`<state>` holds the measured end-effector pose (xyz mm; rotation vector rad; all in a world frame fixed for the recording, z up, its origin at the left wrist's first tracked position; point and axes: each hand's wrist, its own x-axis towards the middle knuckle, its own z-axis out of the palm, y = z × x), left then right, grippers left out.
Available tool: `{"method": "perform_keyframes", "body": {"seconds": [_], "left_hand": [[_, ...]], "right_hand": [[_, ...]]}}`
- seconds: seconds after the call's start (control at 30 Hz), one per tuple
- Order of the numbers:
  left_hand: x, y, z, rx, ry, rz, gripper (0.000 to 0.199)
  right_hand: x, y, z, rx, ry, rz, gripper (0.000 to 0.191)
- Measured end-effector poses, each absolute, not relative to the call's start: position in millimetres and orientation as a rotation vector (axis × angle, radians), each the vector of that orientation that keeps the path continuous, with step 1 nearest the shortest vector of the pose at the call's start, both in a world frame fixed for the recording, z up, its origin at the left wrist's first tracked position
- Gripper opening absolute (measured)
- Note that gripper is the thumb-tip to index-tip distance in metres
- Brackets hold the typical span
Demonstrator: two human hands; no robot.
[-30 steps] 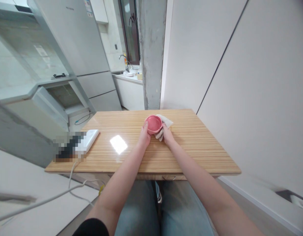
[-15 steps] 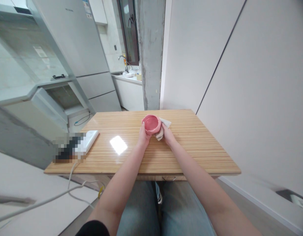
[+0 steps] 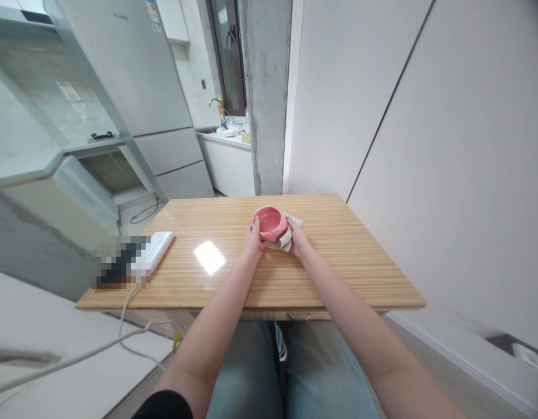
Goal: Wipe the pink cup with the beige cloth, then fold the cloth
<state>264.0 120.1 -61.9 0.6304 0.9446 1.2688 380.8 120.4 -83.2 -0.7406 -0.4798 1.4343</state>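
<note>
A pink bowl with an angular rim is held over the far half of the wooden table, its opening tilted toward me. My left hand grips its left side, thumb on the rim and fingers underneath. My right hand is closed on a whitish cloth, which presses against the bowl's right side and underside. The fingertips of my right hand are partly hidden by the cloth and bowl.
At the table's left edge lies a white power strip beside a blurred-out dark object. White cables hang from that side. A concrete pillar and a pale wall stand beyond the table.
The bowl has turned slightly in my left hand. The cloth has shifted along its right side and now spreads further under it, with my right hand moving along.
</note>
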Motion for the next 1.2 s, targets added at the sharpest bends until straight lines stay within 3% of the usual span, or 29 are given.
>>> {"method": "perform_keyframes", "body": {"seconds": [0.17, 0.47, 0.7, 0.87, 0.97, 1.1, 1.2], "left_hand": [[260.1, 122.6, -58.8, 0.568, 0.966, 1.478, 0.057], [265.7, 118.6, -68.5, 0.783, 0.891, 1.164, 0.049], [257.9, 123.9, -58.8, 0.557, 0.808, 1.378, 0.056], [255.4, 121.4, -47.3, 0.560, 0.636, 1.473, 0.052], [255.3, 119.4, -45.2, 0.589, 0.588, 1.433, 0.051], [258.2, 115.8, -45.3, 0.616, 0.538, 1.353, 0.048], [264.3, 112.4, -47.3, 0.646, 0.569, 1.298, 0.047]], "right_hand": [[371.7, 116.3, -81.2, -0.824, -0.504, 1.515, 0.017], [388.9, 123.1, -84.7, -0.908, -0.501, 1.311, 0.027], [379.8, 121.4, -87.4, -0.916, -0.539, 1.376, 0.013], [393.2, 117.4, -92.1, -1.241, -0.885, 1.016, 0.015], [394.5, 108.8, -88.7, -1.362, -1.083, 0.756, 0.026], [396.6, 98.1, -75.4, -1.290, -1.065, 0.371, 0.050], [398.7, 95.7, -68.2, -1.087, -1.019, 0.451, 0.049]]}}
